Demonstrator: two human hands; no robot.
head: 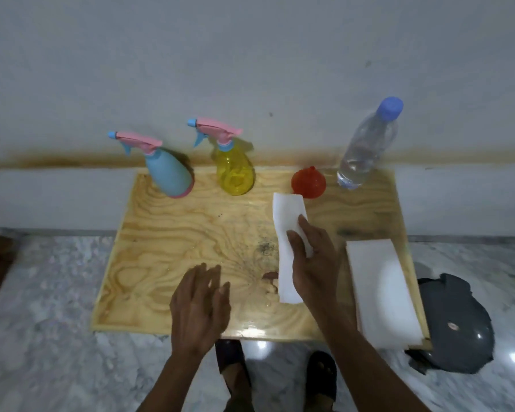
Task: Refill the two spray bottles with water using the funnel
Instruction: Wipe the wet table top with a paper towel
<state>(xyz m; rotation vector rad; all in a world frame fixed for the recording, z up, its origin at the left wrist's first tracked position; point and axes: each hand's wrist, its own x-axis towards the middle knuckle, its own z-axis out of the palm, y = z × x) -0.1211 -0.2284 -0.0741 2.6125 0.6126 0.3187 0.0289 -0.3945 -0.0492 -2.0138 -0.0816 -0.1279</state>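
Observation:
A blue spray bottle [168, 171] and a yellow see-through spray bottle [234, 169], both with pink trigger heads on, stand at the back of the wooden table [173, 233]. An orange funnel [309, 182] lies to their right. Beside it stands a capped clear water bottle [366, 147] with a blue cap. My right hand [312, 257] holds a folded white paper towel [287, 221] against the tabletop, fingers over it. My left hand [199, 304] hovers over the front of the table, fingers spread, holding nothing.
A stack of white paper towels [381, 292] lies along the table's right edge. A dark grey lid-like object [455, 322] sits on the marble floor at the right. Small wet spots mark the wood near the towel. My sandalled feet [232, 364] show below the table's front edge.

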